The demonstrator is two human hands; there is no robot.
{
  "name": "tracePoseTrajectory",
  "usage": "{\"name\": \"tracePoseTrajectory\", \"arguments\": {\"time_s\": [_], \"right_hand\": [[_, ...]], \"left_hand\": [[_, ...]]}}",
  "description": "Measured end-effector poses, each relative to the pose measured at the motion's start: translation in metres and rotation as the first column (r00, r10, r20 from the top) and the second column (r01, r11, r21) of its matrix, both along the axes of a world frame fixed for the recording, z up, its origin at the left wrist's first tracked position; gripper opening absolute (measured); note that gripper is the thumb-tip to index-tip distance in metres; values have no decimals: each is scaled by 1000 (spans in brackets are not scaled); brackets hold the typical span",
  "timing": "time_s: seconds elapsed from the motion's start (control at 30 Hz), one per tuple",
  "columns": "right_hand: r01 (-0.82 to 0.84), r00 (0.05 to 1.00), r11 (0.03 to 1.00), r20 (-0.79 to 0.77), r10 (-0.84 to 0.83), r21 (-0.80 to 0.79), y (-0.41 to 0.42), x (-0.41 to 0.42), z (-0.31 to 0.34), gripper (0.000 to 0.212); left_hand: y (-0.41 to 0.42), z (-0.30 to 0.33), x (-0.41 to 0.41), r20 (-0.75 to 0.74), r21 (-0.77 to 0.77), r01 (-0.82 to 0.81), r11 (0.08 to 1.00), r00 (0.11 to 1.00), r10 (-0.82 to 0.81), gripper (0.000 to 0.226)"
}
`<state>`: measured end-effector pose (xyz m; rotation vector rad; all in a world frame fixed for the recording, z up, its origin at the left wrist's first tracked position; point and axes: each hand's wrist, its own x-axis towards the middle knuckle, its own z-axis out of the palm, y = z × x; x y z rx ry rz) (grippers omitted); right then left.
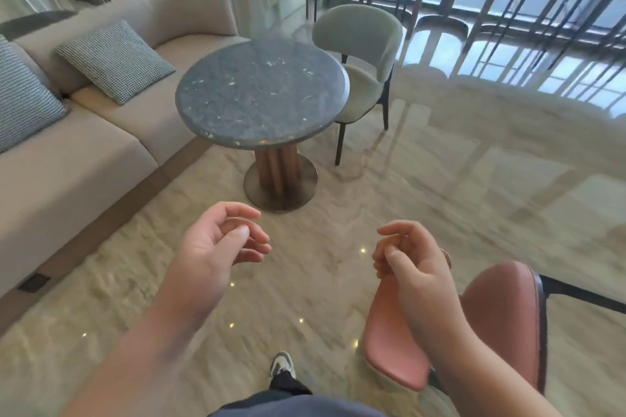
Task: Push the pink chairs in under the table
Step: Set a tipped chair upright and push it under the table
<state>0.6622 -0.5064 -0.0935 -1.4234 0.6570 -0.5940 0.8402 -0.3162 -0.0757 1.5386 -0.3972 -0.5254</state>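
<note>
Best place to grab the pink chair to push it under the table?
Grip the curved top rim of the pink chair's backrest, coming from above and behind it. The seat already faces the round table, so a two-handed push should drive it straight in.

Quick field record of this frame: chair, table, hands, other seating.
pink chair: lower right, apart from the table, not pushed in
table: round, dark stone top, pedestal base
left hand: loosely curled, holds nothing
right hand: loosely curled above the pink chair, grip not evident
pale green chair: tucked at table's far side
sofa: left of table
</note>
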Motion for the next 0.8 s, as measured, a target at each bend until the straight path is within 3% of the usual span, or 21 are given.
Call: {"name": "tracePoseTrajectory", "arguments": {"time_s": [0.2,0.43,0.6,0.8], "right_hand": [[132,990,991,-39,-132,-6,-18,53,2,37],[386,921,922,-61,-385,13,-82,54,-16,34],[528,848,845,-98,-521,79,-139,54,-57,34],[704,710,686,-166,-684,185,-176,37,-86,28]], "left_hand": [[-64,8,89,3,59,177,983,984,-177,25],[-184,-9,114,-23,115,446,888,895,-446,25],[-282,-32,125,-33,195,534,823,842,-539,26],[-378,-52,109,-74,325,701,635,688,-722,27]]}}
